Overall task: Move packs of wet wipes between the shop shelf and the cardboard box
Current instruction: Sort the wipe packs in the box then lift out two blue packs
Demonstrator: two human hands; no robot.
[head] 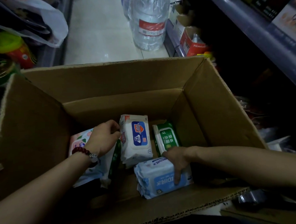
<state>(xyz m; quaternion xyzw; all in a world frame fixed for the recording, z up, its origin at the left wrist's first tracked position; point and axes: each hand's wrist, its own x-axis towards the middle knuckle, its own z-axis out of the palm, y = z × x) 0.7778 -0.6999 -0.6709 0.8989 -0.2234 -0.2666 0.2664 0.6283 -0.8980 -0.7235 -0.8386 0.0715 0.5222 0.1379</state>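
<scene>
An open cardboard box (pixel 210 99) stands on the floor below me with several packs of wet wipes in it. My right hand (pixel 176 162) grips a light blue pack (pixel 156 178) at the near side. My left hand (pixel 103 137) curls its fingers on the left edge of a white pack with a blue label (pixel 136 137), which stands in the middle. A green pack (pixel 166 138) lies to the right of it. A pink and white pack (pixel 79 142) lies under my left wrist, with another pack edge-on beside it.
A large clear water bottle (pixel 149 21) stands on the tiled aisle floor beyond the box. Shop shelves (pixel 258 34) run along the right with boxed goods. Jars and a plastic bag (pixel 45 20) fill the shelf at left.
</scene>
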